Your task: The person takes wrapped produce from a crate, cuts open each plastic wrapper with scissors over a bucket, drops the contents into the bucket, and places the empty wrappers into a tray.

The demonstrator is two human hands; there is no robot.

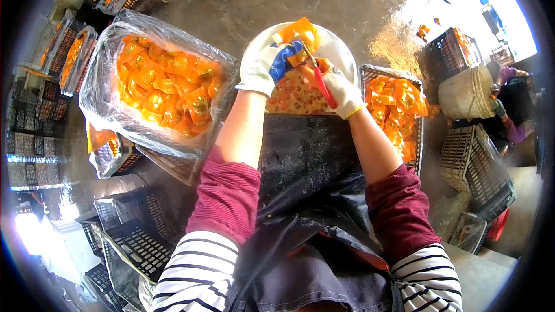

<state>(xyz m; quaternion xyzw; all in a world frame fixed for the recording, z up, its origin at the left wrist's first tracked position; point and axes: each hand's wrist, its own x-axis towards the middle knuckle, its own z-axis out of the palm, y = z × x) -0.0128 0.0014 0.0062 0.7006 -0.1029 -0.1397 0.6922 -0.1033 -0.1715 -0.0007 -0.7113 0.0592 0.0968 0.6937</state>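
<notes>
My left hand point(260, 70), in a white glove with blue fingers, is closed on an orange plastic packet point(304, 30) held up over a white bucket point(342, 47). Red-handled scissors point(325, 88) are in my right hand point(345, 93), also gloved in white, with the blades against the packet. Some fingers of the right hand are hidden behind the handle. Inside the bucket lies a mass of reddish and pale small pieces point(298, 93). The bucket stands just beyond my dark apron point(300, 150).
To the left, a crate lined with clear plastic point(95, 89) holds many orange packets point(167, 89). A black crate point(420, 138) of packets point(393, 101) stands close on the right. Stacked crates point(139, 242) are at lower left. Another person point(514, 101) works beside a bucket point(465, 93) at far right.
</notes>
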